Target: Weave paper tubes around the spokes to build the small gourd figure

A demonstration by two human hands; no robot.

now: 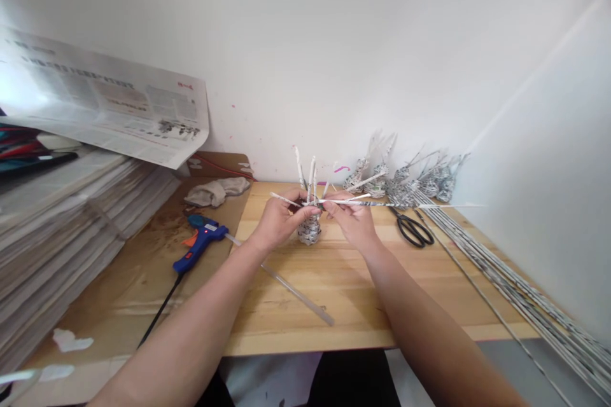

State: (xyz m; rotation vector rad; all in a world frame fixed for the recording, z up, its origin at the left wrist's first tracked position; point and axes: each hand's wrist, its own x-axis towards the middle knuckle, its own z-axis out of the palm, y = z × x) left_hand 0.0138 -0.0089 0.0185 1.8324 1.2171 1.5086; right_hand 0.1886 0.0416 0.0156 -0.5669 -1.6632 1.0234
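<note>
Between my hands is a small woven basket (pixel 309 231) of rolled newspaper, its paper spokes (pixel 311 179) sticking up and outward. My left hand (pixel 281 221) is closed on its left side, with the thumb across the upper rim. On the right, my right hand (pixel 351 219) pinches a long paper tube (pixel 401 205) where it meets the rim. That tube runs out sideways to the right, past the hand. Some fingers of both hands are hidden behind the basket and spokes.
A blue glue gun (pixel 203 243) with a long glue stick (pixel 300 296) lies at left. Black scissors (pixel 414 231), a bundle of paper tubes (pixel 506 273) and several woven pieces (pixel 377 183) are at right. Stacked newspapers (pixel 95 216) and a crumpled glove (pixel 217 191) are further left.
</note>
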